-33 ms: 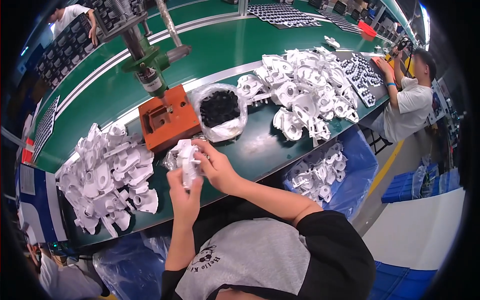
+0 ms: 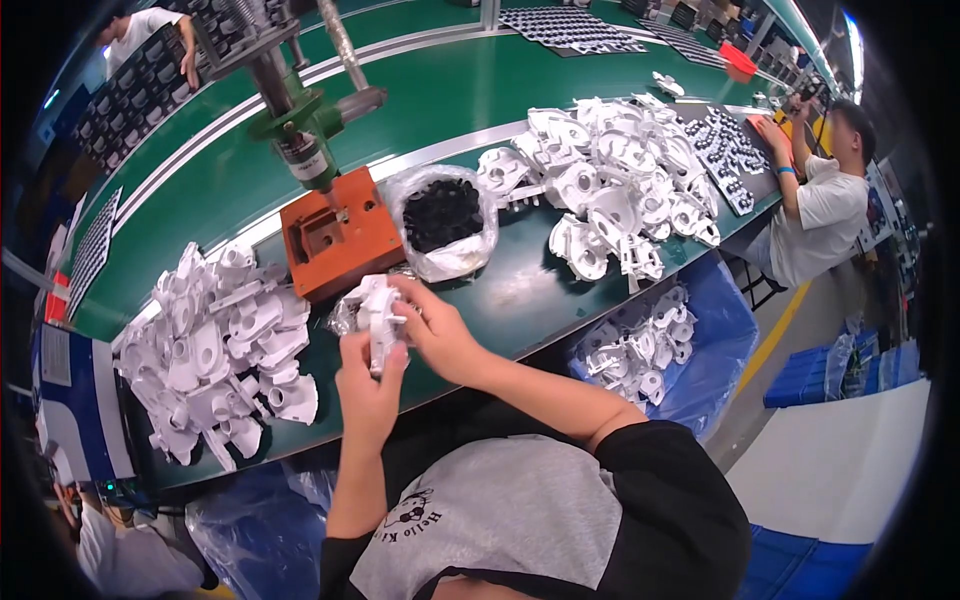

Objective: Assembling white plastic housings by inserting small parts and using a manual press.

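Both my hands hold one white moulded plastic part (image 2: 381,322) above the table's near edge, in front of the orange press fixture. My left hand (image 2: 368,385) grips its lower end between thumb and fingers. At its upper right side, my right hand (image 2: 437,330) has its fingers closed around it. Just behind the part, a crumpled clear plastic bag (image 2: 345,316) lies by the orange fixture block (image 2: 340,237). To the right of the block stands a plastic-lined tub (image 2: 447,262) of small black pieces (image 2: 440,212). What lies under my fingertips is hidden.
A green press (image 2: 305,150) rises over the block. White parts are heaped at the left (image 2: 220,345) and the right (image 2: 610,180); more lie in a blue-lined bin (image 2: 720,340) below the table edge. A co-worker (image 2: 825,200) sits at the far right, beside a tray (image 2: 725,155) of small parts.
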{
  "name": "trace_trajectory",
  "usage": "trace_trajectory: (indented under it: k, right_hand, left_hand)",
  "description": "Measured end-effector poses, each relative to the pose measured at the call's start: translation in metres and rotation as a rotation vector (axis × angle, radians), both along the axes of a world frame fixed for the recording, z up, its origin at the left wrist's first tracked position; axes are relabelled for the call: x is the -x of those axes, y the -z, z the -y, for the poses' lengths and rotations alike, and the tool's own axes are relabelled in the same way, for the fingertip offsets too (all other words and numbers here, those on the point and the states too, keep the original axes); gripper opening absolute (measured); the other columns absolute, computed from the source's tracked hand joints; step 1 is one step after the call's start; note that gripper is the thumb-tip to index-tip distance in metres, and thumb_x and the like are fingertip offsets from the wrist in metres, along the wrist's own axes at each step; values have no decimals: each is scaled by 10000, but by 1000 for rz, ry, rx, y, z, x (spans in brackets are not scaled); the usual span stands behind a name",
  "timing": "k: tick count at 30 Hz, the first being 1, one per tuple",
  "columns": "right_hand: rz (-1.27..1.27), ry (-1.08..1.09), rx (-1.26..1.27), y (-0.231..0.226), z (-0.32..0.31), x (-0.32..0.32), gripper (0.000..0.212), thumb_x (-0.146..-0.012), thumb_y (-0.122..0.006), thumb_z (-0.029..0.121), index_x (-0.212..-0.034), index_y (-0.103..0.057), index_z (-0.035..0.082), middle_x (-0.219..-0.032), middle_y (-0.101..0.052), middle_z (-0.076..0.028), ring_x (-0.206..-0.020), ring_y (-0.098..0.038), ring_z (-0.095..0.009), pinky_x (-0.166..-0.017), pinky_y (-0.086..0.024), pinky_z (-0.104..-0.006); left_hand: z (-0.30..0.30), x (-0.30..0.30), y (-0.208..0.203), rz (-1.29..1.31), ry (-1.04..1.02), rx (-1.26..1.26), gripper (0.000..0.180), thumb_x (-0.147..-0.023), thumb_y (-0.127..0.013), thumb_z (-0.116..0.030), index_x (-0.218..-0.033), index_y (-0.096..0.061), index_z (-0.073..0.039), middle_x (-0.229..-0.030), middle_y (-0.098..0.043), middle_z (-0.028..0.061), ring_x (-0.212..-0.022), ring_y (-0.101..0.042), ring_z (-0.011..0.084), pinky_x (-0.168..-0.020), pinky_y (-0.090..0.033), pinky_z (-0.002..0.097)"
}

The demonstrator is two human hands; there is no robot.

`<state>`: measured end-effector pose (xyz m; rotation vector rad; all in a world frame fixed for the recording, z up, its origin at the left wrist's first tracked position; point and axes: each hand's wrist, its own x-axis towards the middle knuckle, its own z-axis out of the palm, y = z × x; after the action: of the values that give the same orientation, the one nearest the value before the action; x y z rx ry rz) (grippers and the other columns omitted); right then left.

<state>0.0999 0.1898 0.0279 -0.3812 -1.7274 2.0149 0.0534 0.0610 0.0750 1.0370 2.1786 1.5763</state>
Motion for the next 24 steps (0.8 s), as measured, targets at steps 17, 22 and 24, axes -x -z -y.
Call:
trace_trajectory:
  k: [17,22,24]
  right_hand:
    - [72,-143,33,-45,-101,2,262,-911,-531,95,-1097,-510,-89,-1104,-592,-191,-1016,-616,-254,-749,-522,-287]
    - [221,-84,-345,-52,-126,36,170,-850,-603,83,-956,-588,-49,-936,-659,-120,-718,-605,-112,-584,-433,-212]
    - [155,-45,-420,-53,-126,53,161,-828,-623,83,-912,-636,-53,-926,-660,-75,-681,-557,-90,-616,-434,-216]
  left_hand:
    - [-55,162,10,-1139,28,149,90,-786,-548,-84,-855,-501,-49,-849,-591,101,-828,-602,283,-678,-498,383]
    - [-56,181,18,-1224,48,134,106,-810,-534,-84,-900,-513,-32,-993,-598,168,-939,-595,333,-787,-499,413]
    - [-53,184,24,-1128,99,207,115,-813,-518,-63,-920,-529,-22,-1042,-586,203,-988,-574,370,-857,-478,429]
